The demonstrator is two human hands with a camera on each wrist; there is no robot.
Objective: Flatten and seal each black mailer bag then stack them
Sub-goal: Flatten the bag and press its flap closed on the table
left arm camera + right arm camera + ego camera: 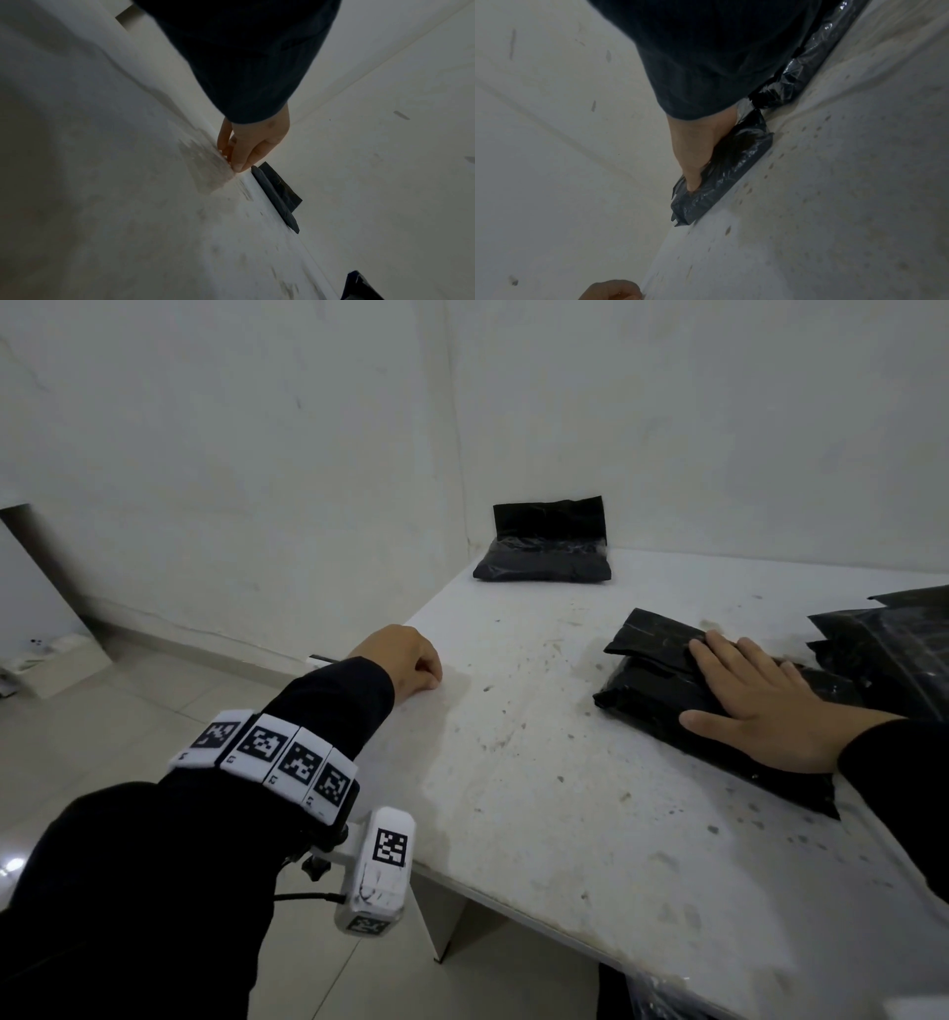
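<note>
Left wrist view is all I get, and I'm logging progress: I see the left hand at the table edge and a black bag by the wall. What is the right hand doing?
Observer: The right hand presses flat, fingers straight, on a black mailer bag.
Operator: Is the bag by the wall sealed?
Observer: No; the far mailer bag has its flap standing up against the wall.
Operator: More bags anywhere?
Observer: Yes, a pile of black bags lies past the right hand.

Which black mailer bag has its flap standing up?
The far bag in the table's back corner: its flap stands up against the wall. The near bag, pressed flat under the right hand, has its flap folded down.
</note>
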